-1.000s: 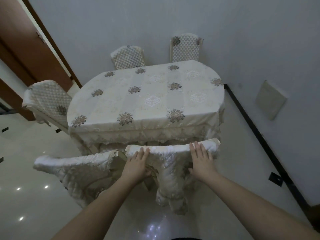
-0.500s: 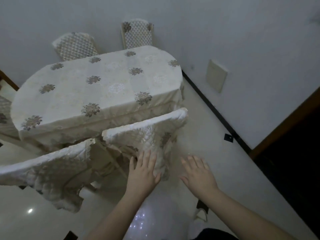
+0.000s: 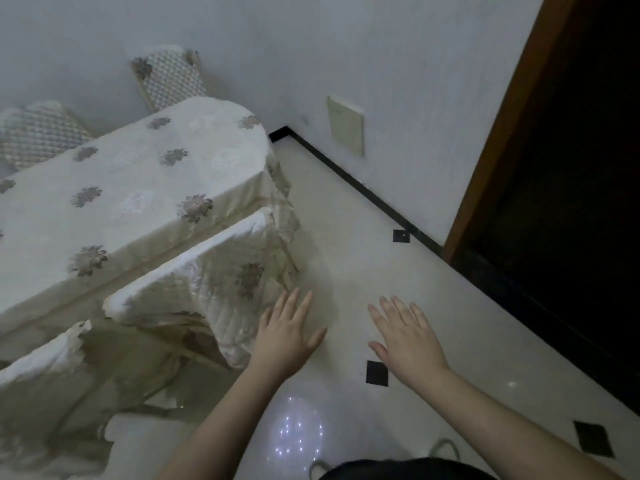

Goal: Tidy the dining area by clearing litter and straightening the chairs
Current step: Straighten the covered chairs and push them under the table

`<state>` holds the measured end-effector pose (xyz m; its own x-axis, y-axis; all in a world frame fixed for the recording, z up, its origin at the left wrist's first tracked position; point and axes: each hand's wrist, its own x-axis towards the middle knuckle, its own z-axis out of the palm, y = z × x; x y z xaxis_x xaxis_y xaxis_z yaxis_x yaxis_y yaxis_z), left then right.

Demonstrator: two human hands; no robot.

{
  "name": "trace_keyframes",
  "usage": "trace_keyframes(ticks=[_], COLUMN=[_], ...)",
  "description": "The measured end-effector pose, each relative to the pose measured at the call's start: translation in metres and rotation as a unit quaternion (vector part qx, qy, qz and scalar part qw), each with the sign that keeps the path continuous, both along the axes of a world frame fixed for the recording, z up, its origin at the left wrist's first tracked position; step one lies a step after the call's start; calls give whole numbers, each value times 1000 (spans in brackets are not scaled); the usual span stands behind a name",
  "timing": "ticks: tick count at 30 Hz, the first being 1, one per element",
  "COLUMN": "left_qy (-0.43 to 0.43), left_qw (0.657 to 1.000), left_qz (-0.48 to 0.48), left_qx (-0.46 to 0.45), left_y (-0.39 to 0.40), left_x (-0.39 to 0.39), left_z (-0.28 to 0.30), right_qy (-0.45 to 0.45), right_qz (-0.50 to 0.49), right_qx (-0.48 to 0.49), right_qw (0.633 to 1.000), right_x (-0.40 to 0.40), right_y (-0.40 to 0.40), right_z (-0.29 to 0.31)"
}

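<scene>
Both hands, left and right, hang flat and empty over the floor, beside the chair at the table's corner.

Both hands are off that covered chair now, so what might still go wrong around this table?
1. The nearest chair has a loose cover hanging low; a foot passing close might catch it and drag the chair crooked again.
2. The tablecloth also drapes at the corner beside that chair, so it may snag likewise.
3. The left hand and right hand hover open over glossy floor tiles, which may be slippery to walk on.
</scene>
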<state>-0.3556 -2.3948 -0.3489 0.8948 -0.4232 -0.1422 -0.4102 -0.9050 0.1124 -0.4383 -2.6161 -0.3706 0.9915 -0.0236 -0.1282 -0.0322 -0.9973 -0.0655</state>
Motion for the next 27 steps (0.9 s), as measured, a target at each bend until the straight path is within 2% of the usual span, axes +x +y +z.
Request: trace_keyframes(ticks=[2, 7, 13, 21, 27], left_qy=[32, 40, 53, -12, -51], left_qw=[999, 997, 995, 995, 994], left_qz=[-13, -64, -82, -101, -72], left_qx=[-9, -17, -21, -5, -57], left_y=[-52, -157, -230, -260, -251], left_x=[-1, -7, 4, 71, 151], left_z=[-4, -2, 19, 64, 101], right_qy=[22, 26, 2, -65, -81], right_qz=[-37, -101, -109, -88, -29], right_qx=[20, 41, 47, 41, 14], right_qw=[999, 994, 993, 993, 996], right_x=[-16, -42, -23, 71, 165], right_y=[-42, -132, -192, -238, -234], right_z=[-3, -2, 20, 64, 101])
